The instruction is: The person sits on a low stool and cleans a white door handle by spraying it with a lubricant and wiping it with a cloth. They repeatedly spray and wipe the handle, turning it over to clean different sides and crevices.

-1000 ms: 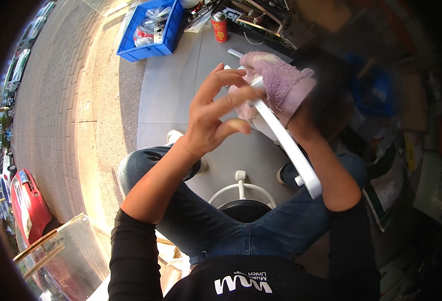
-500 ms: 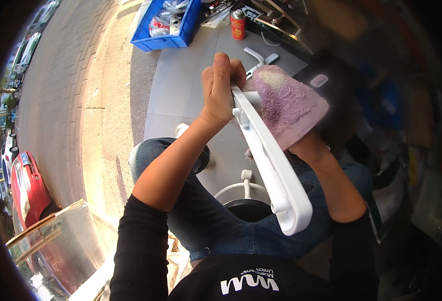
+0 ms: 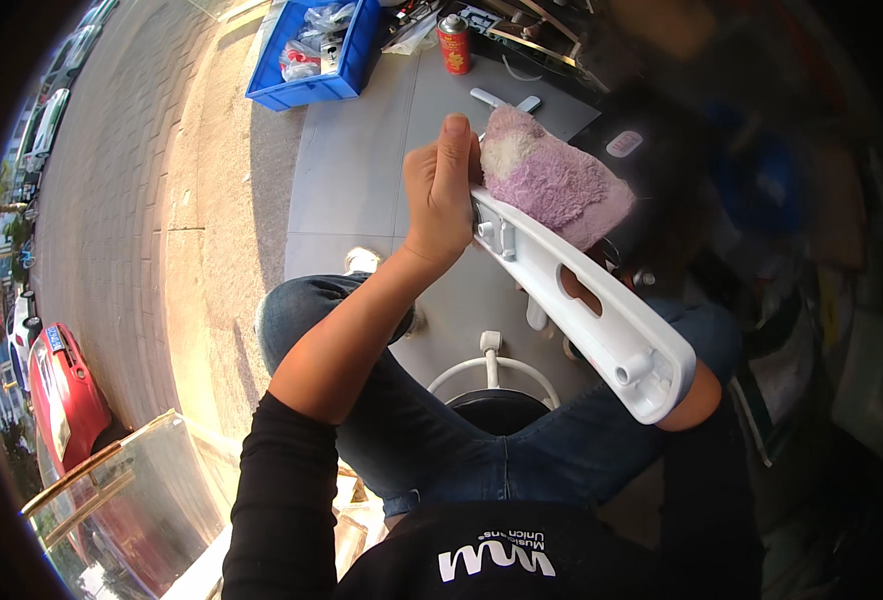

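Note:
My left hand (image 3: pixel 443 190) is closed round the far end of a long white door handle (image 3: pixel 586 300), thumb pointing up. The handle slants down to the right, its hollow back with round posts and an oval slot turned towards me. A fluffy pink-purple cloth (image 3: pixel 556 180) with a pale patch lies against the handle's far end and covers my right hand. My right forearm (image 3: pixel 699 400) passes behind the handle's near end; the fingers are hidden under the cloth. Beyond the cloth, another white handle-like part (image 3: pixel 488 98) rests on the grey surface.
A blue crate (image 3: pixel 261 92) with bagged parts stands at the far left of the grey surface (image 3: pixel 346 190). Near it is a red spray can (image 3: pixel 454 45). A white-framed stool (image 3: pixel 491 365) is between my knees. At lower left stands a glass pane (image 3: pixel 131 500); a red car (image 3: pixel 66 390) is parked beyond.
The handle has turned so its hollow back shows more, and its near end has swung right and away from me. The cloth has shifted slightly left along with it.

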Demonstrator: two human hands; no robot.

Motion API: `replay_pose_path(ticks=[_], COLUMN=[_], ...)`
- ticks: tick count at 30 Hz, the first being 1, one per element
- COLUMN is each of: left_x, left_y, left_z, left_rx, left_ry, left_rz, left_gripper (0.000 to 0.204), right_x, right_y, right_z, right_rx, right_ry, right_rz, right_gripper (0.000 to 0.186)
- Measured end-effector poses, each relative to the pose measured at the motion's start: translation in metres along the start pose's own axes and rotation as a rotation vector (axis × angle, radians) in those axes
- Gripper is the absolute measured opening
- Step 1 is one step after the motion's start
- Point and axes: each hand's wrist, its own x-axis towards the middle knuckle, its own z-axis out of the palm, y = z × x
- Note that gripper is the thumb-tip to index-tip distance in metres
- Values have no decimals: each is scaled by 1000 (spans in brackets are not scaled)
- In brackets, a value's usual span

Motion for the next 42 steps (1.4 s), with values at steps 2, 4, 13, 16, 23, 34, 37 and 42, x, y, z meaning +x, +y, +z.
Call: replay_pose_path(ticks=[2, 4, 13, 16, 23, 34, 37, 42], left_x=[0, 4, 37, 30, 22, 26, 27, 29], left_y=[3, -5, -17, -18, -15, -25, -30, -27], left_z=[2, -1, -33, -24, -5, -6, -18, -13], left_rx=[9, -9, -169, -220, 25, 155, 79, 34], left_ry=[10, -6, 109, 78, 4, -32, -29, 58], left_rz=[-57, -92, -121, -86, 37, -85, -140, -180], left_gripper=[59, 60, 56, 36, 58, 58, 55, 58], right_x=[-6, -9, -26, -21, 3, 17, 19, 10], right_y=[-1, -3, 12, 14, 24, 17, 5, -3], right_z=[0, 0, 5, 3, 9, 12, 16, 9], right_rx=[5, 3, 97, -23, 134, 67, 258, 667], right_ry=[41, 71, -27, -7, 53, 52, -7, -30], right_rz=[30, 65, -18, -118, 89, 176, 264, 427], right_gripper=[31, 31, 30, 31, 26, 23, 22, 24])
